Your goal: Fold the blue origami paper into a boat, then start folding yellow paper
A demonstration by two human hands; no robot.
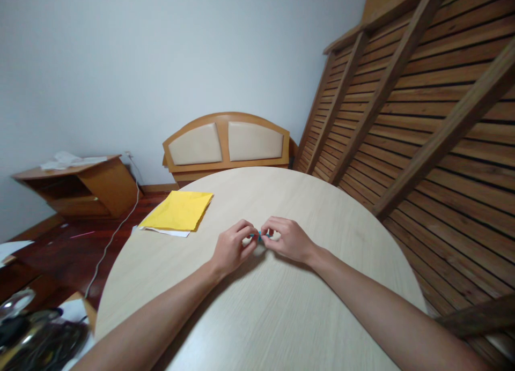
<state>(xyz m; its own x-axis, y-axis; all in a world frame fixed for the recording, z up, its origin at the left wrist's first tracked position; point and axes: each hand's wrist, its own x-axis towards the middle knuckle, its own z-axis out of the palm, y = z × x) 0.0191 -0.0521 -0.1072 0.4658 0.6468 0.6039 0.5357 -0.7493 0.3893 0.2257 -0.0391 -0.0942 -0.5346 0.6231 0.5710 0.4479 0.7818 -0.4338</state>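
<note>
Both hands meet just above the middle of a round, pale wood-grain table (pixel 257 306). Between the fingertips is a small, thin blue-green piece (pixel 259 236), too small and too covered to name. My left hand (pixel 235 245) pinches one side of it with thumb and forefinger. On the other side my right hand (pixel 287 239) pinches it the same way. The fingertips nearly touch, and most of the piece is hidden by them.
Yellow paper (pixel 177 210) lies over white sheets (pixel 169 232) at the table's left edge. A wooden headboard (pixel 225 167) stands behind, a slatted wooden frame (pixel 402 140) leans at right. A low cabinet (pixel 108 186), a cable (pixel 110 242) and clutter (pixel 44 333) are at left.
</note>
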